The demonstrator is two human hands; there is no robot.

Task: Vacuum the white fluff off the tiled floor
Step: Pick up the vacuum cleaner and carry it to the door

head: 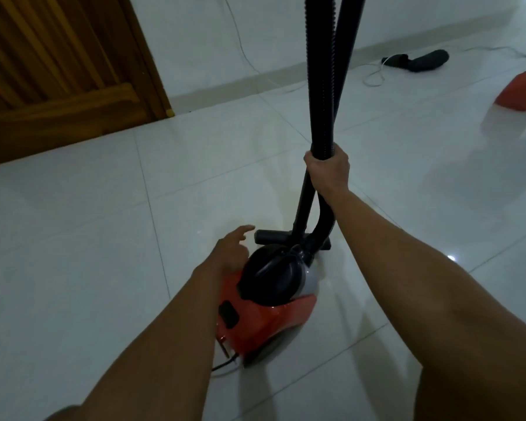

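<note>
A red and black canister vacuum (264, 311) sits on the white tiled floor (88, 238) in front of me. Its black hose and wand (322, 86) rise together out of the top of the frame. My right hand (328, 171) is clenched around both of them at mid height. The black floor nozzle (271, 237) rests on the tiles just beyond the canister. Hovering over the left side of the canister's black top is my left hand (231, 253), fingers spread, holding nothing. I see no white fluff on the floor.
A wooden door (58, 62) fills the upper left. A white cord (374, 74) trails along the wall base to the back right. A black vacuum attachment (419, 63) and a red object (520, 92) lie on the floor at the far right.
</note>
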